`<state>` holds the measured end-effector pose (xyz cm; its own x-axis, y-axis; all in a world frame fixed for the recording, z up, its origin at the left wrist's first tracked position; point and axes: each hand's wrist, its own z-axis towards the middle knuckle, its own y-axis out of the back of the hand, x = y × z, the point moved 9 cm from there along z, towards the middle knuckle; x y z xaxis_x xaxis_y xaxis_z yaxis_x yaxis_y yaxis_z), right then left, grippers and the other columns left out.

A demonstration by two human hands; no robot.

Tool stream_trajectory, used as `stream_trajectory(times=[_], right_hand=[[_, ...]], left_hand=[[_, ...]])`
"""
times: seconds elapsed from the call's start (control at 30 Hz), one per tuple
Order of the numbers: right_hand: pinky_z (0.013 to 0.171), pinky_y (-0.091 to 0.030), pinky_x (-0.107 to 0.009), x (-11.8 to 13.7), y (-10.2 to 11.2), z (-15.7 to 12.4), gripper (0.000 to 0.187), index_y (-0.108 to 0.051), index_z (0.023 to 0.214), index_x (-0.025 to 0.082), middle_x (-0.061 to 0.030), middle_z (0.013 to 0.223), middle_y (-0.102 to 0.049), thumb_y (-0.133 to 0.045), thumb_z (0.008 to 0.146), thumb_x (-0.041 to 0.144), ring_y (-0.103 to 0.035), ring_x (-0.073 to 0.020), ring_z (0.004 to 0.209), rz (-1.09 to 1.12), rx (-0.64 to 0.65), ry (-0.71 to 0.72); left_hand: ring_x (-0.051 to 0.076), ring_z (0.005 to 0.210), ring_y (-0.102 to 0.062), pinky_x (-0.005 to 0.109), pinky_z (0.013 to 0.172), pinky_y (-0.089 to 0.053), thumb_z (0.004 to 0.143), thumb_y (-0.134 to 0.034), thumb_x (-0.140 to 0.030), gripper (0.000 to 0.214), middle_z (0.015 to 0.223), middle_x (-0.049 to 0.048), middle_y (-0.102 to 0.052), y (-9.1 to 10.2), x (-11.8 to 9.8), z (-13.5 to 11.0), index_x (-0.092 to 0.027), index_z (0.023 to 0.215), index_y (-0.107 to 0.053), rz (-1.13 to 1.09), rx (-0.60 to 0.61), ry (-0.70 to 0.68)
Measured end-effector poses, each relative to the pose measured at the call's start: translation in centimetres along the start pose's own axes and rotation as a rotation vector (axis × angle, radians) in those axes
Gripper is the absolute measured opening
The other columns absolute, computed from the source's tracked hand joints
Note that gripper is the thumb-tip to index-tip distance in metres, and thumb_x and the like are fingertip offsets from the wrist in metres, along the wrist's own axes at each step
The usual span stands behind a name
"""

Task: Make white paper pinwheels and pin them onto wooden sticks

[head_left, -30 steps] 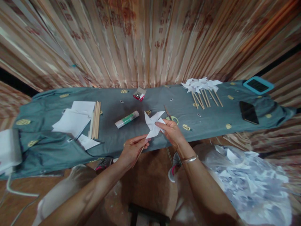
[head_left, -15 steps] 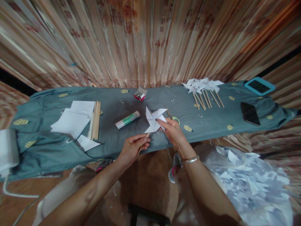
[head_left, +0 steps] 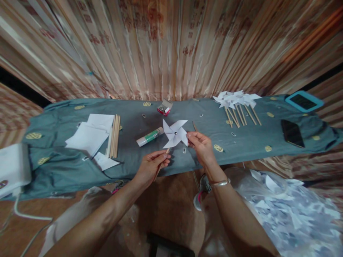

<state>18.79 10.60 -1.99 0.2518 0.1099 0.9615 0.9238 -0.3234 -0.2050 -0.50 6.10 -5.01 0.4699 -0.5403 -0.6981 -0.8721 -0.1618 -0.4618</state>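
Observation:
A white paper pinwheel is held over the near middle of the table, its blades facing me. A shiny pin head sits at its centre. My left hand is closed around the pinwheel's thin wooden stick, just below the blades. At the right blade, my right hand has thumb and fingers pinched on the paper edge. Just behind the pinwheel lies a glue stick with a green label. A small red box of pins stands open farther back.
White paper sheets and a row of wooden sticks lie at left, near a white device. Several pinwheels lie back right, with a phone and a blue-framed device beyond. A bag of paper pieces stands lower right.
My right hand has moved from the pinwheel's centre out to its right blade, uncovering the pin head. The left hand keeps its hold on the stick. The view has shifted slightly.

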Motion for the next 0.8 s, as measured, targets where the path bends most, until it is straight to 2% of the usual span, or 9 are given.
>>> stream_trajectory(times=[0.13, 0.3, 0.47, 0.67, 0.8], right_hand=[[0.053, -0.040, -0.024, 0.0, -0.6, -0.2, 0.029, -0.070, 0.064, 0.020, 0.0038, 0.051, -0.058, -0.084, 0.053, 0.043, -0.047, -0.0080, 0.050, -0.016, 0.017, 0.012], [0.056, -0.044, -0.026, -0.1, -1.1, -0.5, 0.029, -0.071, 0.065, 0.020, 0.0014, 0.057, -0.065, -0.084, 0.055, 0.043, -0.053, -0.0094, 0.053, -0.024, 0.036, 0.004], [0.057, -0.045, -0.025, -0.3, -1.2, -0.8, 0.031, -0.071, 0.065, 0.020, 0.0006, 0.058, -0.067, -0.086, 0.052, 0.044, -0.056, -0.0099, 0.054, -0.009, 0.043, -0.021], [0.055, -0.045, -0.023, -0.5, -1.4, -1.2, 0.039, -0.072, 0.063, 0.020, 0.0013, 0.057, -0.068, -0.089, 0.042, 0.048, -0.058, -0.0084, 0.052, 0.049, 0.038, -0.091], [0.055, -0.045, -0.023, -0.6, -1.6, -1.4, 0.038, -0.072, 0.063, 0.020, 0.0012, 0.057, -0.068, -0.089, 0.043, 0.048, -0.059, -0.0088, 0.052, 0.067, 0.052, -0.103]], left_hand=[[0.008, 0.049, -0.063, 0.016, 0.050, -0.052, 0.062, -0.084, -0.010, 0.015, 0.065, 0.0045, -0.073, 0.1, -0.3, 0.0, -0.010, 0.074, -0.075, -0.009, -0.007, -0.014], [0.009, 0.057, -0.066, 0.019, 0.059, -0.056, 0.062, -0.085, -0.012, 0.018, 0.071, 0.0057, -0.074, 0.1, -0.6, 0.1, -0.009, 0.076, -0.075, -0.013, -0.004, -0.019], [0.010, 0.061, -0.065, 0.025, 0.066, -0.059, 0.057, -0.088, -0.012, 0.022, 0.072, 0.0046, -0.073, 0.3, -0.7, 0.4, -0.010, 0.075, -0.075, -0.043, -0.026, -0.040], [0.010, 0.059, -0.064, 0.024, 0.064, -0.059, 0.048, -0.092, -0.016, 0.029, 0.066, 0.0023, -0.072, 0.3, -0.4, 0.7, -0.011, 0.071, -0.076, -0.068, -0.044, -0.037], [0.010, 0.059, -0.064, 0.024, 0.066, -0.058, 0.050, -0.091, -0.016, 0.028, 0.065, 0.0024, -0.071, 0.2, -0.5, 0.6, -0.011, 0.072, -0.076, -0.051, -0.047, -0.042]])
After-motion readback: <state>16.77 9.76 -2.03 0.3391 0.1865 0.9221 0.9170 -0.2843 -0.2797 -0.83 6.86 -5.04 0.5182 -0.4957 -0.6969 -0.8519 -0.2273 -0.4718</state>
